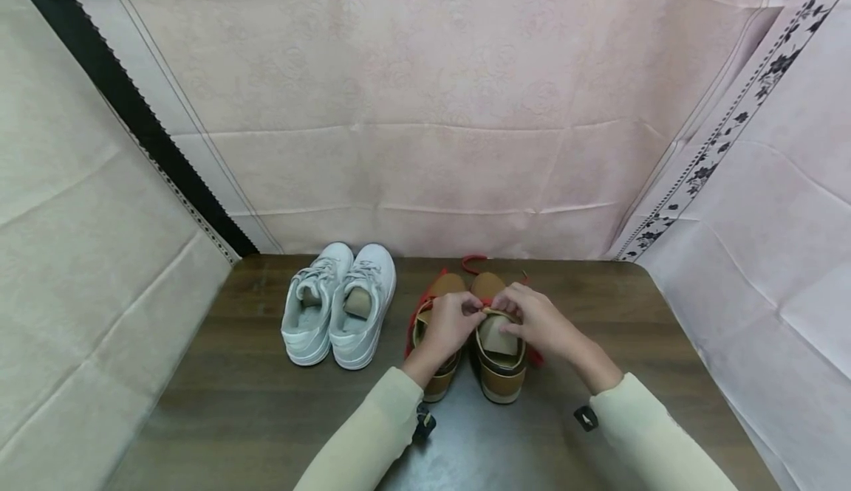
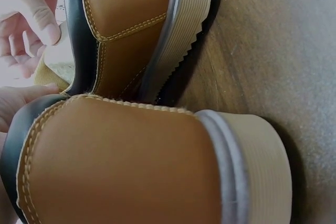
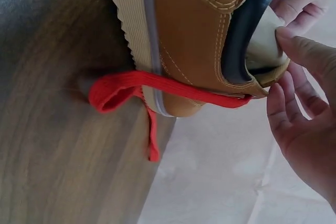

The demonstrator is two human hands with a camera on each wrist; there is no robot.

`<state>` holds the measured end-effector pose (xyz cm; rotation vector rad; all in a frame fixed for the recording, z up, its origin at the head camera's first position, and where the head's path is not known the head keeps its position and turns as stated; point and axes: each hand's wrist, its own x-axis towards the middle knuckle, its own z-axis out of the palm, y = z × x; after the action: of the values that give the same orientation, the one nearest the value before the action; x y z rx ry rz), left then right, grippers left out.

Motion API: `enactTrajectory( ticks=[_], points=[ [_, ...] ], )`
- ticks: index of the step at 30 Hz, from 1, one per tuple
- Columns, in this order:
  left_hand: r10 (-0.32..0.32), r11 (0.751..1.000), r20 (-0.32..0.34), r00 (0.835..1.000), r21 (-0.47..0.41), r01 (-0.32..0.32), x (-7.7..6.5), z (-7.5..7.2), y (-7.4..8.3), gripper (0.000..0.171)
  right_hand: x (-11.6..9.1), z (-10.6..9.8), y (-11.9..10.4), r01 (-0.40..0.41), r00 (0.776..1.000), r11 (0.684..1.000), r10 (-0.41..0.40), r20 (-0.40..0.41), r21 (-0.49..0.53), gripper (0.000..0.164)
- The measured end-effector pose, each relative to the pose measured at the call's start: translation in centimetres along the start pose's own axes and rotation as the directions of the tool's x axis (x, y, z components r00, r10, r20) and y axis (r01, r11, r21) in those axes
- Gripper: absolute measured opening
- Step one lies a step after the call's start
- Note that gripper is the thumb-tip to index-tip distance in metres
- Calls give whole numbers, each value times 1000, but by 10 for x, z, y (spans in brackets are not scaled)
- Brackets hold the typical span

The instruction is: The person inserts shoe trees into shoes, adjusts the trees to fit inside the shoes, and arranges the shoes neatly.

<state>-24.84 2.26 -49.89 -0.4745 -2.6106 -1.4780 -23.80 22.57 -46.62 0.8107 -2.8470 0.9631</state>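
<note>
A brown leather shoe (image 1: pixel 501 384) with a dark collar and pale sole stands upright, its toe toward the back wall. My left hand (image 1: pixel 455 321) reaches across its mate (image 1: pixel 439 386) and pinches the tongue (image 3: pixel 278 72) with thumb and fingertips. From the other side my right hand (image 1: pixel 535 317) grips the same tongue, thumb on the inner face and curled fingers outside. A pale tan piece (image 1: pixel 497 334) shows in the opening. Beside the sole a red lace (image 3: pixel 173 83) hangs in a loop. My hands hide most of the lacing.
A pair of white sneakers (image 1: pixel 359 321) stands to the left on the brown wood-grain surface (image 1: pixel 266 417). More red lace (image 1: pixel 473 258) lies beyond the brown toes. Pale patterned cloth (image 1: pixel 425 92) hangs at the back and both sides.
</note>
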Motion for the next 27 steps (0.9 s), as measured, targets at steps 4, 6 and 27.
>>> enactTrajectory(
  ticks=[4, 6, 27],
  points=[
    [3, 1000, -4, 1000, 10, -3, 0, 1, 0, 4, 0, 1, 2, 2, 1000, 1000, -2, -6, 10, 37],
    [5, 1000, -7, 1000, 18, -5, 0, 1, 0, 4, 1, 2, 2, 16, 1000, 1000, -16, 0, -5, 37],
    [24, 999, -9, 1000, 44, -24, 0, 1, 2, 4, 4, 13, 0, -39, 999, 990, 35, -32, -136, 34]
  ],
)
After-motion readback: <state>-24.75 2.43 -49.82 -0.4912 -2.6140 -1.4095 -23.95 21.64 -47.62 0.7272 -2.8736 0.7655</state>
